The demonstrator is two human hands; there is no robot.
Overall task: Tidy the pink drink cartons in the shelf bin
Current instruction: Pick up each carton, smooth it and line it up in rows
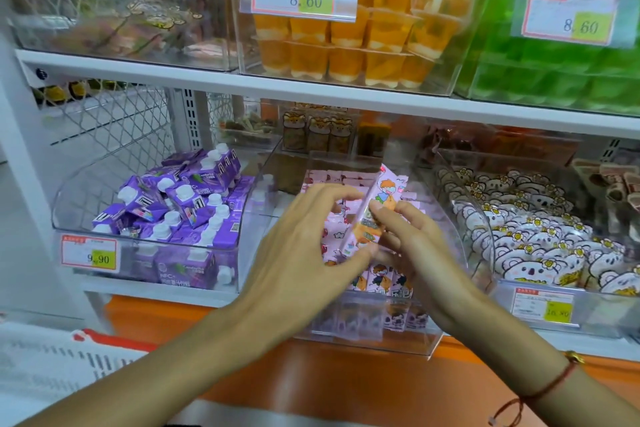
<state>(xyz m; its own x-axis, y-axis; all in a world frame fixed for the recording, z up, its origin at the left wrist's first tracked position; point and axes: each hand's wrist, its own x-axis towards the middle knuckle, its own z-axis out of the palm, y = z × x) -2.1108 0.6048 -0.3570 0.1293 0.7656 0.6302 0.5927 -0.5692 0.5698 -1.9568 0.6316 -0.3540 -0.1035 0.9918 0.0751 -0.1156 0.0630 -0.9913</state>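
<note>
On the lower shelf, far left, there's a clear plastic bin (69, 204) heaped with purple white-capped drink cartons (180, 204). Next over, the left hand (304, 253) hovers above the middle clear shelf bin (367, 340), fingers curled, thumb and fingertips touching the lower end of a pink drink carton with a cartoon kid printed on it (377, 208). That carton stands tilted between both hands, above the other pink cartons (381, 279) lying in the bin. The right hand (412, 246) has a pinching grip on its lower right side. Further right sits a clear bin of white bear-shaped snack packs (533, 246).
</note>
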